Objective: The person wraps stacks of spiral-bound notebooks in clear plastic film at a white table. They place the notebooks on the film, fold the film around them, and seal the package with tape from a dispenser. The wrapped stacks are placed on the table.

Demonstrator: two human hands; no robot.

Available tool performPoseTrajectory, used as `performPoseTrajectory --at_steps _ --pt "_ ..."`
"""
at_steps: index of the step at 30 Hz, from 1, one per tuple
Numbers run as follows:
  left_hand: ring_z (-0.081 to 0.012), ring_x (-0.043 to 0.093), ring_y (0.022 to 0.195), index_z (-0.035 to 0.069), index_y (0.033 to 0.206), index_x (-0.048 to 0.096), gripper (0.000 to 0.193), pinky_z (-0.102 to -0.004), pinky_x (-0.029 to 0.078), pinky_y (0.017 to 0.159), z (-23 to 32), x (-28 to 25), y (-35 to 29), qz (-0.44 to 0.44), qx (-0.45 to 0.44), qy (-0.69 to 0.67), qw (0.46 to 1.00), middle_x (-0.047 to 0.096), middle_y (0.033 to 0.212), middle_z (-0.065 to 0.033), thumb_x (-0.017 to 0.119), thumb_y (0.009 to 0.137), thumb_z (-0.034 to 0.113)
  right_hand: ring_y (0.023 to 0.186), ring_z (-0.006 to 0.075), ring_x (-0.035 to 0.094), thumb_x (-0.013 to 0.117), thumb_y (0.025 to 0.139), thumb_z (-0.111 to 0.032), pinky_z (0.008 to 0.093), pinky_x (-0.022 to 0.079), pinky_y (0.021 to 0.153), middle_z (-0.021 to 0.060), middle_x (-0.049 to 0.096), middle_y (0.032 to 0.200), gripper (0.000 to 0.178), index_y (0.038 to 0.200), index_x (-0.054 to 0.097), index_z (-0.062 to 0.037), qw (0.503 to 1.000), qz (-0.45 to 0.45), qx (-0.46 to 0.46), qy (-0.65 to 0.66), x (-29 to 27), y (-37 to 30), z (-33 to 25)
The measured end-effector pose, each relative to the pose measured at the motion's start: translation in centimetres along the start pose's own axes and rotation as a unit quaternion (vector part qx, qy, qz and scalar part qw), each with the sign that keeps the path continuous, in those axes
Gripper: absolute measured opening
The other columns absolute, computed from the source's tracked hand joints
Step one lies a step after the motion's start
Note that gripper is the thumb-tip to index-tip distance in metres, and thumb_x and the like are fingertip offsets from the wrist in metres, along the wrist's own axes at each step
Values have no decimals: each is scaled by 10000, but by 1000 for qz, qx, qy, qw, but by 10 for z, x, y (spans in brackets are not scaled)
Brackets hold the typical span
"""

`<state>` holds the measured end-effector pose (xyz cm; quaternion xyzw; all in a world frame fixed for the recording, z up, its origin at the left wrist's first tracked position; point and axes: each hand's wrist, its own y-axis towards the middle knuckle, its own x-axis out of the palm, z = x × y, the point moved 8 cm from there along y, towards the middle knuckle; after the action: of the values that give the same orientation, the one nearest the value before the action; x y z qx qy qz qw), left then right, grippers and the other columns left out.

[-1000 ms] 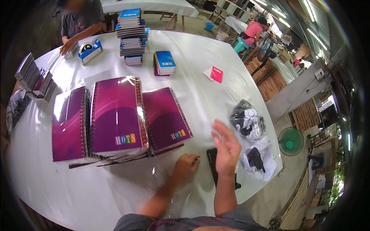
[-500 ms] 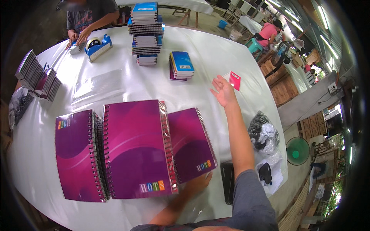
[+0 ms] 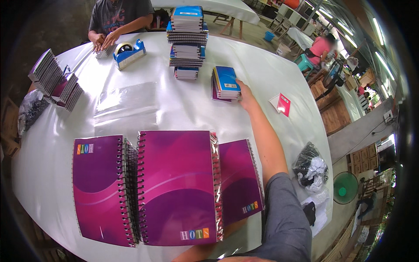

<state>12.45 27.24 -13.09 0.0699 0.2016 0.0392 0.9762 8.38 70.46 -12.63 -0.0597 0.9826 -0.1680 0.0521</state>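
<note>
My right hand (image 3: pixel 245 94) reaches across the table to a small stack of blue-covered spiral notebooks (image 3: pixel 227 78). It is closed on the stack's right edge, with part of the fingers hidden. A purple notebook lies at the bottom of that stack. My left forearm (image 3: pixel 198 252) passes beneath the large purple spiral notebooks, where the hand and its fingers are hidden. These large notebooks stand in three neighbouring piles: left (image 3: pixel 98 187), middle (image 3: pixel 176 183) and right (image 3: pixel 238 179). The middle pile looks tallest and has clear wrap along its right side.
Farther back stand a tall notebook pile (image 3: pixel 187 39) and a blue tape dispenser (image 3: pixel 129 54). A person's hands (image 3: pixel 104 41) work across the table. Purple notebooks (image 3: pixel 56 83) stand far left, clear plastic (image 3: pixel 126 105) lies mid-table, a red card (image 3: pixel 283 105) and bagged scraps (image 3: pixel 312 168) lie right.
My right hand has gone from open near the red card leftward to the blue notebooks and closed on their edge. My left hand has slipped from sight. The whole view has shifted.
</note>
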Motion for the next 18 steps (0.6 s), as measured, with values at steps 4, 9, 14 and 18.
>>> performPoseTrajectory --at_steps 4,9,14,18 --pt "-311 592 842 91 1037 624 251 -425 449 779 -1 1 -1 -10 -8 -9 1000 618 862 -137 554 881 275 1059 325 562 729 727 -399 411 479 832 234 507 1220 831 1277 355 99 993 87 -17 -81 8 -4 -1" --pt "-318 592 845 84 1033 622 255 -429 450 778 -5 0 2 -5 -21 -15 1000 617 870 -141 557 877 274 944 273 635 781 699 -340 380 506 815 150 634 1041 573 1107 555 -6 996 -3 84 2 27 -24 -2" --pt "-324 592 847 76 1029 620 259 -432 452 777 -5 -2 5 -6 -24 -16 1000 617 877 -144 560 873 273 827 274 669 807 677 -211 370 553 753 150 650 985 462 1042 585 -34 989 -40 125 61 43 -25 0" --pt "-329 592 849 70 1026 619 262 -435 453 776 -5 -2 5 -11 -24 -16 1000 616 883 -147 563 870 273 816 268 671 823 643 -125 378 557 739 153 651 981 470 1037 587 -26 989 -52 125 55 43 -6 1"
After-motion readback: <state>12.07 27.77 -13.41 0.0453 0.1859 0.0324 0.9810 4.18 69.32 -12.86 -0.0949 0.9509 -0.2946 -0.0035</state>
